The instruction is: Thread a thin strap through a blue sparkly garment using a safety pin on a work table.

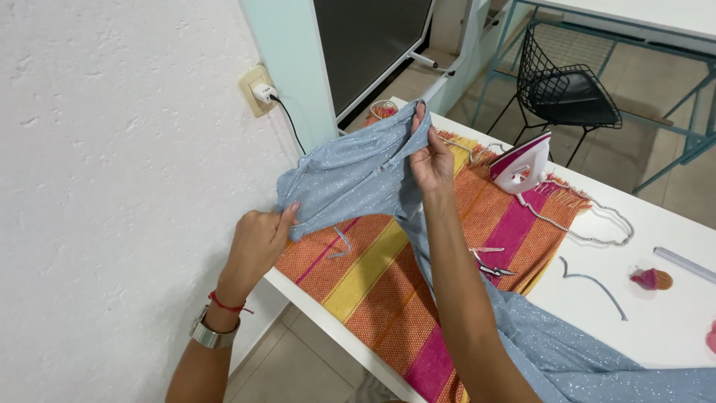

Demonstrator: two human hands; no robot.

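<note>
A pink-and-white iron (522, 166) is standing upright on the striped orange, yellow and pink cloth (388, 287) covering the white tabletop (664, 317), with small snips (488, 263) lying near the right forearm. The left hand (257, 242) and right hand (430, 160) are each pinching the sparkly blue fabric (350, 179) in a closed grip, holding it stretched above the cloth, running from lower left up toward the right, while its remainder is trailing down toward the person.

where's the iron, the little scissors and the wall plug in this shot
iron (520, 166): head view, on its white and pink body, standing on the striped cloth
scissors (488, 263): head view, on the metal blades beside the right forearm
wall plug (263, 92): head view, on the white plug in the socket
</note>
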